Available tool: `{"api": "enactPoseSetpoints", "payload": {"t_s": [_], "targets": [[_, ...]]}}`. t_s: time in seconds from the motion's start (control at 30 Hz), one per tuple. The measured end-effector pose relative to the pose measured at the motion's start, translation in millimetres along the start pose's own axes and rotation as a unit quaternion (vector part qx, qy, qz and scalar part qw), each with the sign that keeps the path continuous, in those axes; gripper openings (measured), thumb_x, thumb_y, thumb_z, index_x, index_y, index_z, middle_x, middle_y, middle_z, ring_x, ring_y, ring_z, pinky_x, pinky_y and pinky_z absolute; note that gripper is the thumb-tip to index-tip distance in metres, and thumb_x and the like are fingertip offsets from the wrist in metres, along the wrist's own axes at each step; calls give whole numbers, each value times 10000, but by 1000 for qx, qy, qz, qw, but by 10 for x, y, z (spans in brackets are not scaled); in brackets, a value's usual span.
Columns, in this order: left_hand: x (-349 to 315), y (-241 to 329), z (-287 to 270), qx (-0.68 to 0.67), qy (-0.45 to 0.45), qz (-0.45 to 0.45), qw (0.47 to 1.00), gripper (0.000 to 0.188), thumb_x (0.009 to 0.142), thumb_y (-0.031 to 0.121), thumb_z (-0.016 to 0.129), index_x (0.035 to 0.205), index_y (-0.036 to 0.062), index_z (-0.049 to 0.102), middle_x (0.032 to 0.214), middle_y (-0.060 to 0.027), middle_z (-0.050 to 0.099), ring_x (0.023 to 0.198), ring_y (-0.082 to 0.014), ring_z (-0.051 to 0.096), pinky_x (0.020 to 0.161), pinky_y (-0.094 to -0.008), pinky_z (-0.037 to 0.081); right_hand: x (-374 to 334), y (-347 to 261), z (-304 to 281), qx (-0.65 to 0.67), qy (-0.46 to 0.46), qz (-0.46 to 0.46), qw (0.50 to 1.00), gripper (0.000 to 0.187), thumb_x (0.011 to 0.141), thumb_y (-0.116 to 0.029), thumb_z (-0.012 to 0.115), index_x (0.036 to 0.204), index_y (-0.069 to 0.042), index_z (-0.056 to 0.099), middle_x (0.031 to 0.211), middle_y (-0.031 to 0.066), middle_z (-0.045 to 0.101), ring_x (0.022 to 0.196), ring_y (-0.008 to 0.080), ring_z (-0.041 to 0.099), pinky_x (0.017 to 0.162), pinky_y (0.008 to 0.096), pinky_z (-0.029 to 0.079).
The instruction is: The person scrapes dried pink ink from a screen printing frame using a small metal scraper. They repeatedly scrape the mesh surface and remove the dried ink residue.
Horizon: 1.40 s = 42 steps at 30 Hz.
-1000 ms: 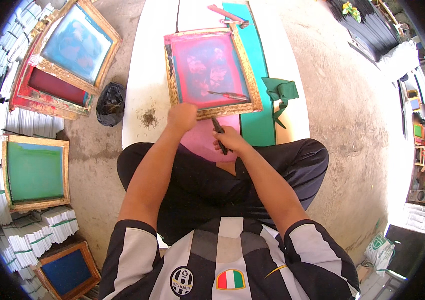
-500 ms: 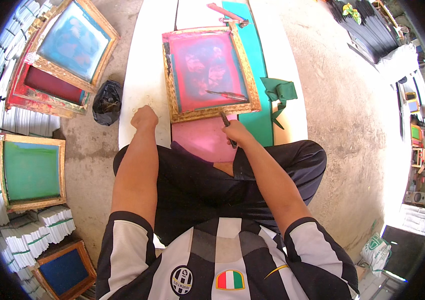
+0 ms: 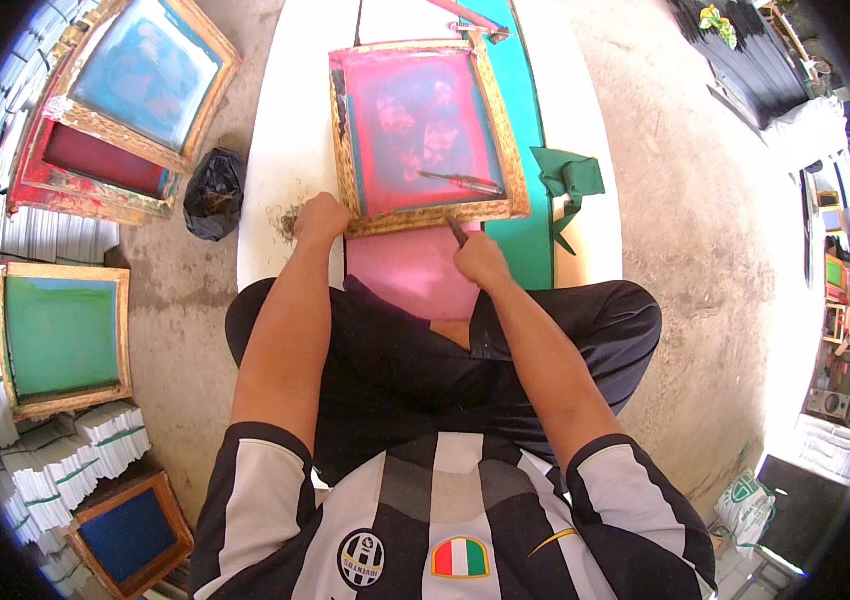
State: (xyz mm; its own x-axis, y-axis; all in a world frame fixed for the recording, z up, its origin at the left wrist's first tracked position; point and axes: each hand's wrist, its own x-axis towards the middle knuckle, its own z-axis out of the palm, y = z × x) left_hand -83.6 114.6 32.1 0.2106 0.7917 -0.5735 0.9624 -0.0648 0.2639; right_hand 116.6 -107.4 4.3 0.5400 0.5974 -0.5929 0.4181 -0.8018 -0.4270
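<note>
A wooden-framed printing screen (image 3: pixel 435 217) with pink and blue-grey mesh lies on the board in front of me. My left hand (image 3: pixel 322 218) is closed at its near left corner, beside a dark smudge (image 3: pixel 291 223) on the white surface. What those fingers hold, if anything, is hidden. In my right hand (image 3: pixel 482 260) is a narrow dark stick-like tool (image 3: pixel 459 232), its far end by the frame's near edge. A slim tool with a red handle (image 3: pixel 475 184) rests across the mesh. Pink material (image 3: pixel 415 270) shows below the frame.
Green sheeting (image 3: pixel 520 235) and a knotted green cloth (image 3: pixel 575 178) lie to the right. A black plastic bag (image 3: pixel 215 195) sits on the floor at left. More framed screens (image 3: pixel 127 340) and stacked white sheets (image 3: pixel 110 435) line the left side. A red-handled tool (image 3: pixel 470 18) lies beyond the screen.
My left hand has moved right and slightly forward to the frame's corner, uncovering a dark smudge. My right hand has shifted slightly right, and less of its tool shows.
</note>
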Motion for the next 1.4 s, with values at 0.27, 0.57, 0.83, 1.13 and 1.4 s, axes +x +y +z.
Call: {"api": "enactPoseSetpoints", "payload": {"t_s": [0.27, 0.57, 0.83, 1.13, 1.4], "targets": [[-46, 71, 25, 2, 3, 1, 1000, 428, 915, 273, 510, 1194, -9, 671, 1250, -251, 652, 1171, -410, 627, 969, -493, 499, 57, 78, -1, 27, 8, -21, 999, 292, 835, -138, 547, 1041, 31, 666, 950, 287, 672, 889, 413, 663, 808, 488, 526], [11, -3, 85, 3, 37, 17, 999, 432, 918, 339, 538, 1101, -21, 689, 1085, -240, 676, 1049, -389, 659, 914, -490, 510, 109, 109, 1, 40, -16, -26, 999, 322, 824, -157, 563, 1064, 14, 693, 1011, 334, 678, 987, 463, 677, 882, 516, 539], [129, -121, 215, -24, 95, 50, 994, 387, 848, 282, 540, 890, -63, 711, 764, -237, 705, 759, -353, 725, 762, -472, 540, 55, 103, -14, 45, 3, -60, 997, 353, 806, -147, 576, 1127, -48, 683, 892, 266, 703, 836, 420, 704, 781, 490, 558], [49, -40, 94, -28, 5, 13, 1000, 470, 906, 326, 532, 1174, -32, 677, 1215, -274, 661, 1150, -410, 640, 959, -501, 502, 144, 297, 178, 302, -91, -59, 947, 116, 799, -91, 640, 866, 4, 631, 616, 90, 586, 463, 187, 563, 426, 352, 459], [-363, 231, -17, -21, 111, 199, 973, 343, 870, 296, 642, 1153, 117, 714, 1089, -166, 718, 1028, -353, 679, 863, -465, 539, -1, 222, 68, 350, -158, -89, 919, 143, 816, -40, 626, 946, 16, 606, 650, 77, 583, 500, 164, 575, 453, 314, 475]]}}
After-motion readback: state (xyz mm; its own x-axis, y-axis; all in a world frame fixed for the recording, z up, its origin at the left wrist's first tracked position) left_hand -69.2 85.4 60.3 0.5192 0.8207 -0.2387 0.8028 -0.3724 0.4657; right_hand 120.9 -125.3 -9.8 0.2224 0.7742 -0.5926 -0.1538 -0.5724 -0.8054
